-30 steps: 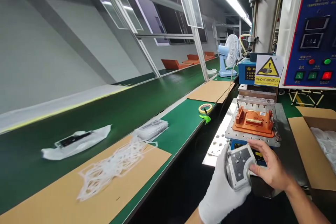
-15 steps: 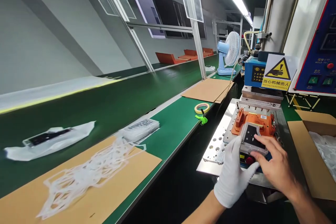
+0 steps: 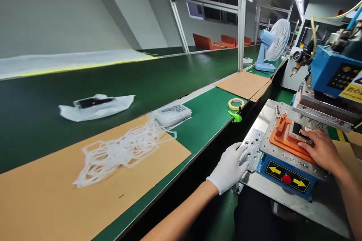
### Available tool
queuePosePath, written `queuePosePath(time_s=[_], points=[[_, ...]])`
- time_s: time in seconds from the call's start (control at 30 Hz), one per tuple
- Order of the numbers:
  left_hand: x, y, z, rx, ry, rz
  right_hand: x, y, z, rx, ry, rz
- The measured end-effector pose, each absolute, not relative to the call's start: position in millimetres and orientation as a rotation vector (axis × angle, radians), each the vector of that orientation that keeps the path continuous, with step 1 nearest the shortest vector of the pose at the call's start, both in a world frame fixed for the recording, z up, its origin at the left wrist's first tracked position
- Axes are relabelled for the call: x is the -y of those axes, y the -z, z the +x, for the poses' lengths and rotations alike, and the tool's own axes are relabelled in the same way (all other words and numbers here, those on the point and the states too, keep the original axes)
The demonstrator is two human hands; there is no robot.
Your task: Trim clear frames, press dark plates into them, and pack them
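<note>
An orange fixture is mounted on the metal plate of a blue press base. In it sits a small rectangular part with a black face and clear edges. My bare right hand has its thumb and fingers around the near right end of this part. My left hand, in a white glove, is by the left edge of the perforated metal plate. Its fingers are stretched out and hold nothing. Below the fixture, the base front shows a red button between two yellow arrows.
The blue press head overhangs the fixture's back right. Left lie a green conveyor, cardboard with white plastic frames, a stack of bagged sheets, and a black part on white wrapping. A tape roll and blue fan are farther back.
My view has swung left. The part has gone from between both hands down into the orange fixture. My left hand has let go and moved left; my right hand stays on the part.
</note>
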State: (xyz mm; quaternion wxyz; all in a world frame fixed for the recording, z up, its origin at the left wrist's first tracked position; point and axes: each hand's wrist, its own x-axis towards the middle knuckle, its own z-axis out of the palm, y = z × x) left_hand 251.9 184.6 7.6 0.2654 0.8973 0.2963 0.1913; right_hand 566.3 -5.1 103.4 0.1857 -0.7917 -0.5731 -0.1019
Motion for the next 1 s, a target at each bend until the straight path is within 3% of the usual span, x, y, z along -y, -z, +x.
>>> queuePosePath(time_s=[0.33,0.53,0.8,1.0], points=[[-195,-3,276,-0.697,-0.204,2.585,34,-93,547,1.365,0.439,-2.151],[-209,7,281,-0.909,-0.037,2.541,77,-49,539,0.961,0.212,-2.062],[-194,-11,333,-1.255,-0.080,2.492,55,-38,544,0.807,0.341,-2.027],[-206,-35,285,-1.109,-0.309,2.417,53,-44,548,0.776,0.216,-2.136]])
